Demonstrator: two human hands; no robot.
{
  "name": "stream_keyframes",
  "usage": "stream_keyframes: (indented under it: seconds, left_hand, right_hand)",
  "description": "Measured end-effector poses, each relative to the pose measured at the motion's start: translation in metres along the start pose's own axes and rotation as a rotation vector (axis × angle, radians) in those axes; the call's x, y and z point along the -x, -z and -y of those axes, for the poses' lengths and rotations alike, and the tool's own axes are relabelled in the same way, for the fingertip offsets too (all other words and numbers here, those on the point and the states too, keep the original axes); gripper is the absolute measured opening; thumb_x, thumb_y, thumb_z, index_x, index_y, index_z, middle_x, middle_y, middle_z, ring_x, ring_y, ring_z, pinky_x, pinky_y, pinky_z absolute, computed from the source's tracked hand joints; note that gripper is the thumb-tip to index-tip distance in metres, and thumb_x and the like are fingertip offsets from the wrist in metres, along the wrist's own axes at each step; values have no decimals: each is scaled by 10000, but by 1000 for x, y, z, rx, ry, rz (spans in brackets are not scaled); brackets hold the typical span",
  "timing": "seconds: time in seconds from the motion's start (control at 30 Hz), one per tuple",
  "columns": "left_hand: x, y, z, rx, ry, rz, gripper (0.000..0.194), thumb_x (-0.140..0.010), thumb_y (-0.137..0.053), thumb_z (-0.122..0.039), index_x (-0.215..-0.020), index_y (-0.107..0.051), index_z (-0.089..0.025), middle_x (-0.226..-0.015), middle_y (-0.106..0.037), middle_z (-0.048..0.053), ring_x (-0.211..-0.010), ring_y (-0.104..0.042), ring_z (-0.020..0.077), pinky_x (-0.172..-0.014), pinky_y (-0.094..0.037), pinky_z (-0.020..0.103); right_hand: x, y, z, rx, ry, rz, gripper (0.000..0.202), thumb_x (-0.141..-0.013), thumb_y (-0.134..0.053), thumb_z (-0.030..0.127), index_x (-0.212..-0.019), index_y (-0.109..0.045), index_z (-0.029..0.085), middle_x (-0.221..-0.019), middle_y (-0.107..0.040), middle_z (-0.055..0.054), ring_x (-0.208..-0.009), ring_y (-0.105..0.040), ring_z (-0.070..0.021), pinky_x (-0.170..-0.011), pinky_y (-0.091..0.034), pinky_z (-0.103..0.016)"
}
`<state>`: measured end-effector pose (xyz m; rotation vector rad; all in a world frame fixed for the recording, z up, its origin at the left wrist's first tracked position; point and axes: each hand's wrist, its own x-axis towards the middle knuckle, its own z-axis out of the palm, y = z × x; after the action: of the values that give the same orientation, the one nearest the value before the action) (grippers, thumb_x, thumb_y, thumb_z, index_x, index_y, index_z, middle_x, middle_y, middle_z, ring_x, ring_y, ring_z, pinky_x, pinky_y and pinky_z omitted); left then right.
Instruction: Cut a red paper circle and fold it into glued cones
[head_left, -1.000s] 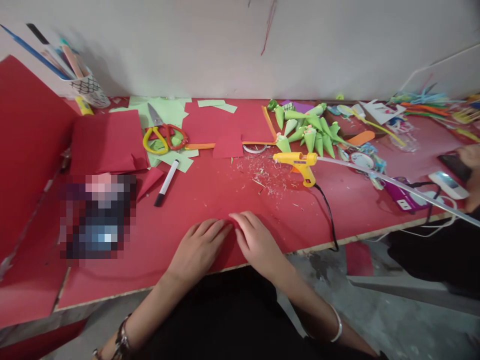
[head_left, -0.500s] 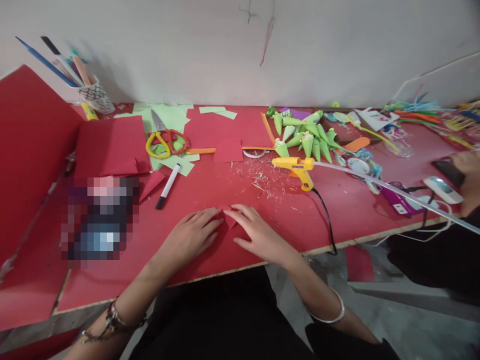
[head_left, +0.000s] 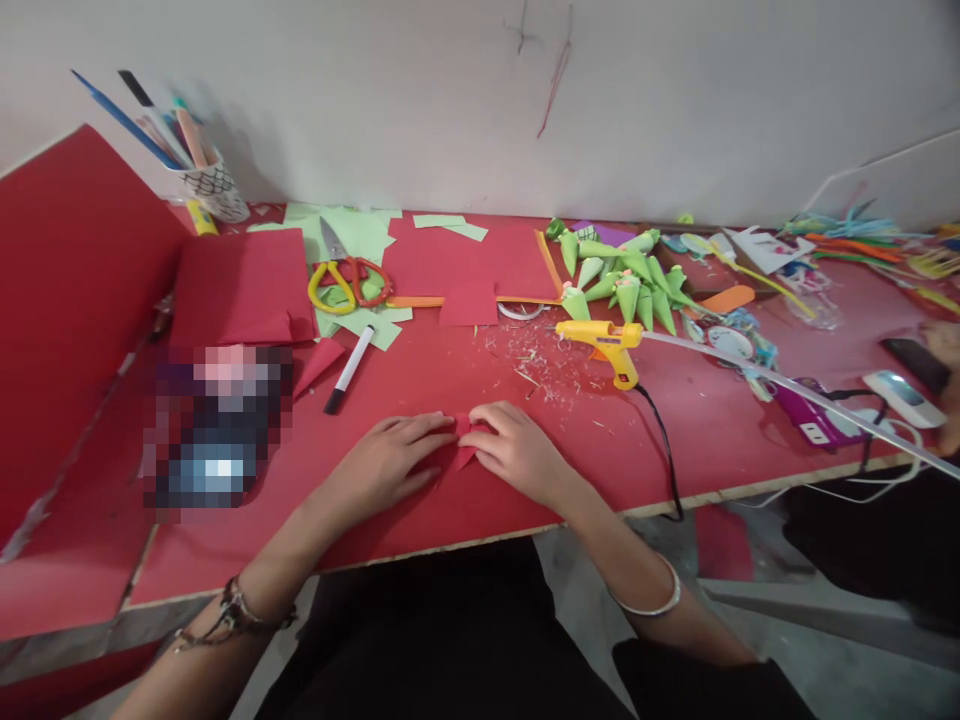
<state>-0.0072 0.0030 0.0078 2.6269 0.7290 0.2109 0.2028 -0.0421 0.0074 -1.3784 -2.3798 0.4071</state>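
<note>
A small piece of red paper lies on the red tabletop near its front edge, between my two hands. My left hand rests low on the table with its fingers stretched toward the paper, the tips pressing its left side. From the other side my right hand grips the paper, fingers bent and close together at its right edge. Part of the paper is hidden under the fingers. To the left lie a white marker with a black cap and a red paper cone.
Beyond my right hand lies a yellow glue gun with a long glue stick and black cord. Green paper cones are piled behind it. Scissors rest on green scraps. A pen cup stands back left. Another person's hand shows far right.
My right hand's fingers have curled in and drawn closer together on the red paper. My left hand stays on its side. The whole view has shifted slightly.
</note>
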Motion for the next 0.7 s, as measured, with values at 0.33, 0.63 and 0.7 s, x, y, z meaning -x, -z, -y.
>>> stream_keyframes:
  seconds: [0.33,0.63,0.7]
  left_hand:
    - [-3,-3,3,103,-47,3,201,-831,-483,-187,-1017,-560,-204,-1131,-539,53,-1037,-487,191,-902,-382,361]
    - [-1,-5,-15,107,65,-31,128,-833,-484,-214,-865,-598,-164,-882,-554,55,-804,-508,177,-732,-434,322]
    - [1,-9,-20,121,135,-59,144,-794,-550,-271,-864,-596,-153,-878,-555,58,-793,-524,182,-722,-438,326]
  right_hand:
    - [-3,3,-15,-113,146,65,183,-866,-485,259,-865,-660,203,-927,-602,-46,-846,-520,-163,-775,-410,-317]
    - [-12,-2,-18,-282,79,80,130,-809,-571,291,-803,-654,191,-871,-532,-40,-811,-486,-151,-761,-390,-284]
    - [-14,-2,-17,-283,59,86,128,-808,-574,291,-788,-644,186,-858,-527,-35,-796,-485,-147,-746,-384,-278]
